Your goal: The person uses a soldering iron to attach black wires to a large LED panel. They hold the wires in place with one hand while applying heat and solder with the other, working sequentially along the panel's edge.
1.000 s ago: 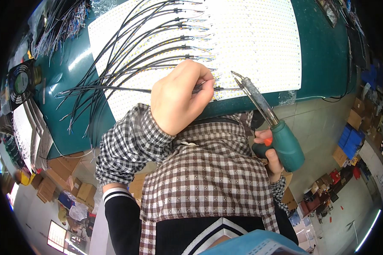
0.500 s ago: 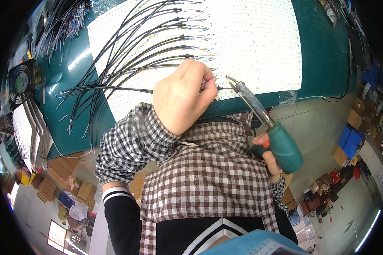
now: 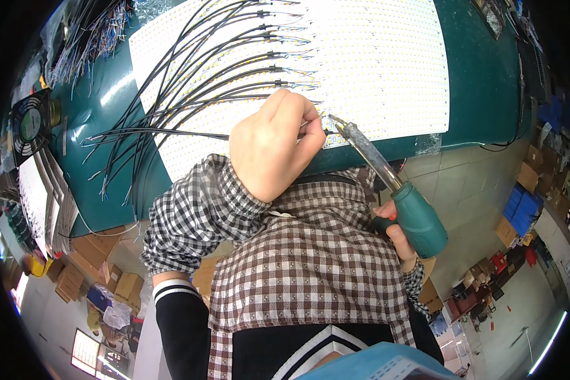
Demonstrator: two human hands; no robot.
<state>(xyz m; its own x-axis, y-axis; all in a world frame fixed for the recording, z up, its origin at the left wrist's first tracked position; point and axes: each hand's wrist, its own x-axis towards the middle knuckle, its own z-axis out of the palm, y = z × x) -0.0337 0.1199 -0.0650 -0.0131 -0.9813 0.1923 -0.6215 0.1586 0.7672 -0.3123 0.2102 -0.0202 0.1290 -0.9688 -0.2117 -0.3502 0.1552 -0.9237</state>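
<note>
My left hand [image 3: 266, 145] is closed in a pinch on a black cable [image 3: 190, 133], over the near edge of a white LED board [image 3: 386, 76]. The fingertips partly hide the cable's end. My right hand [image 3: 399, 237] grips the handle of a green soldering gun [image 3: 421, 218], which slants up and left. Its pointed tip is close to the left fingertips, at the board's surface; I cannot tell if it touches. Several other black cables [image 3: 234, 66] lie in a row across the board, their thin coloured wire ends at its middle.
The board rests on a green table [image 3: 481, 82]. To the left are a black fan [image 3: 30, 120], a stack of white panels [image 3: 41, 196] and a bundle of loose wires [image 3: 101, 44]. Cardboard boxes [image 3: 532, 171] stand on the floor at the right.
The soldering gun has shifted slightly left with my right hand, bringing its tip nearer to the left fingertips. My left hand has hardly moved and keeps its pinch.
</note>
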